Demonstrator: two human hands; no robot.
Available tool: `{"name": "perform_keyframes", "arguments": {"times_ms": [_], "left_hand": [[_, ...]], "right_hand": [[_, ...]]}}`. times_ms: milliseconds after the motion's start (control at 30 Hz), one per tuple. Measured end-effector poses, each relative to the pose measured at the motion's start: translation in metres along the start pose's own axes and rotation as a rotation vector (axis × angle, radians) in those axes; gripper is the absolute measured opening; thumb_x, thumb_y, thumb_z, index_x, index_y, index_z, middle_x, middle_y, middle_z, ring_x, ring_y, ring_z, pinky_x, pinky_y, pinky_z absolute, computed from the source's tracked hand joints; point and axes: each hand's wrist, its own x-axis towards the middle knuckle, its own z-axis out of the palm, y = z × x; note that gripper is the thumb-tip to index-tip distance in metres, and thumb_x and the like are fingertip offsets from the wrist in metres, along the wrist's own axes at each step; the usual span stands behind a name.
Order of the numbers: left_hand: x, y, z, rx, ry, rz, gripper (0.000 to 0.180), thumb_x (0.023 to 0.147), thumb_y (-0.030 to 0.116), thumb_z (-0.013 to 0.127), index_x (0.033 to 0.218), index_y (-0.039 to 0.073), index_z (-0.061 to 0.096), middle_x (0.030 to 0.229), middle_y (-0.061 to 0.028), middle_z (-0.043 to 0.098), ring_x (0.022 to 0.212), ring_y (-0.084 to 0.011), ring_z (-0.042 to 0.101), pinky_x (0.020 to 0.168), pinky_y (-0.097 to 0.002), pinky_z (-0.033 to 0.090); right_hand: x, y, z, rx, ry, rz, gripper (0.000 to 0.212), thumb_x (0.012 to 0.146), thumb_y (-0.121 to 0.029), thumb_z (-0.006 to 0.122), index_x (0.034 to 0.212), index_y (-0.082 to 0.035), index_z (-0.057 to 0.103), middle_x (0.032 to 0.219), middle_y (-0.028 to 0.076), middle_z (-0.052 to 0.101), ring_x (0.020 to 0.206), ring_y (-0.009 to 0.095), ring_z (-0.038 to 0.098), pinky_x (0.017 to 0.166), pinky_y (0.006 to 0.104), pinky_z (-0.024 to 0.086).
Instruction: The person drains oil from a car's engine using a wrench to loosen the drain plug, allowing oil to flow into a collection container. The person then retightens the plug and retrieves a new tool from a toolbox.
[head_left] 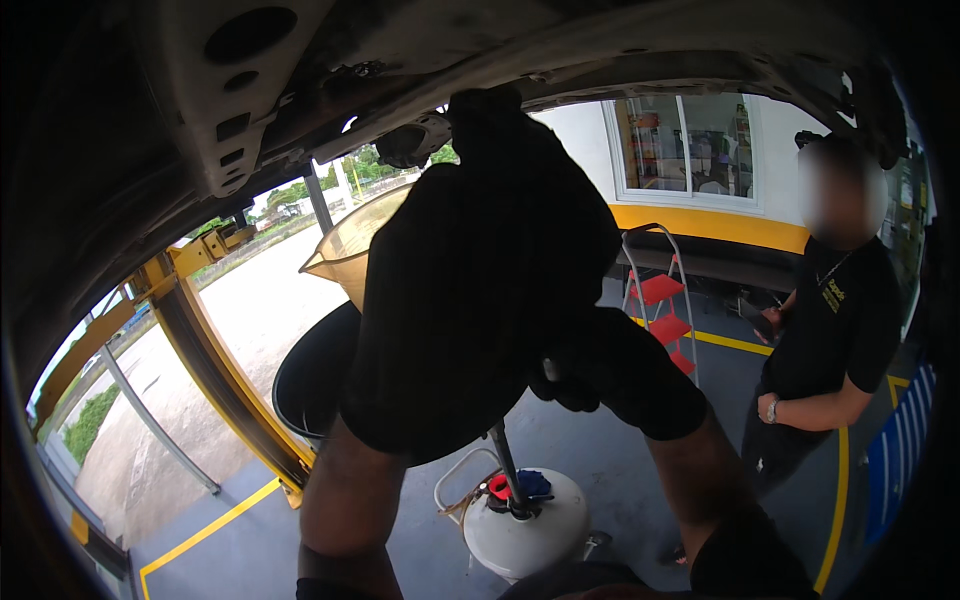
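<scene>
Both of my hands wear black gloves and are raised under a vehicle's underbody [400,70]. My left hand [440,260] reaches up toward the underside; its fingers merge into the dark and cannot be made out. Lower and to the right, my right hand [600,375] has curled fingers, with a small pale glint beside them; what they close on is hidden. Behind my left hand shows a translucent yellowish vessel [350,245] with a pointed lip, partly covered. A wide black drain pan [315,370] sits below it, above a white oil-drain tank [525,530] with an upright pole.
A yellow lift post [215,350] stands at the left. To the right are a step ladder with red treads [660,290] and a person in black [825,320]. A blue striped panel [900,450] is at the far right. Yellow lines [215,525] mark the grey floor.
</scene>
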Motion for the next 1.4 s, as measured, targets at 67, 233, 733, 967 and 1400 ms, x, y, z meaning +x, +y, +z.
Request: {"name": "perform_keyframes", "arguments": {"times_ms": [67,233,733,967,1400], "left_hand": [[0.008,-0.059,0.008,0.055,0.146,0.107,0.046,0.082,0.029,0.078,0.12,0.007,0.063,0.107,-0.0103,0.064,0.092,-0.026,0.062,0.076,-0.0387,0.05],[0.058,-0.095,-0.007,0.398,0.071,0.252,0.058,0.085,0.038,0.077,0.127,0.003,0.06,0.111,-0.0146,0.064,0.095,-0.0259,0.063,0.076,-0.0398,0.051],[0.071,-0.144,-0.002,0.501,-0.136,0.09,0.036,0.086,0.028,0.072,0.116,0.008,0.069,0.1,-0.0063,0.065,0.096,-0.0268,0.064,0.091,-0.0427,0.046],[0.071,-0.129,-0.01,0.349,0.097,0.263,0.052,0.085,0.027,0.071,0.135,0.012,0.063,0.099,-0.0079,0.064,0.093,-0.0251,0.065,0.082,-0.0436,0.049],[0.084,-0.171,-0.014,0.179,-0.244,0.159,0.053,0.093,0.034,0.069,0.139,0.009,0.06,0.12,-0.0117,0.069,0.104,-0.0272,0.069,0.093,-0.0414,0.055]], "right_hand": [[0.044,-0.034,0.004,-0.172,0.081,-0.252,0.017,0.103,-0.008,0.061,0.118,0.0,0.062,0.088,0.006,0.068,0.067,0.012,0.067,0.06,0.0256,0.055],[0.104,-0.079,-0.019,-0.296,0.278,-0.285,0.024,0.1,0.0,0.06,0.123,-0.001,0.062,0.094,0.011,0.069,0.074,0.016,0.07,0.066,0.0279,0.059],[0.166,-0.062,-0.023,-0.84,0.469,-1.128,0.015,0.081,0.006,0.064,0.092,-0.003,0.064,0.084,0.012,0.063,0.077,0.029,0.063,0.07,0.0388,0.052],[0.164,-0.067,-0.015,-0.522,0.338,-0.869,0.01,0.085,0.002,0.062,0.093,-0.003,0.065,0.08,0.012,0.062,0.076,0.029,0.064,0.068,0.0385,0.052],[0.144,-0.085,0.001,0.058,0.226,-0.475,0.016,0.103,-0.016,0.061,0.103,0.0,0.065,0.079,0.008,0.067,0.066,0.014,0.066,0.062,0.0278,0.054]]}}
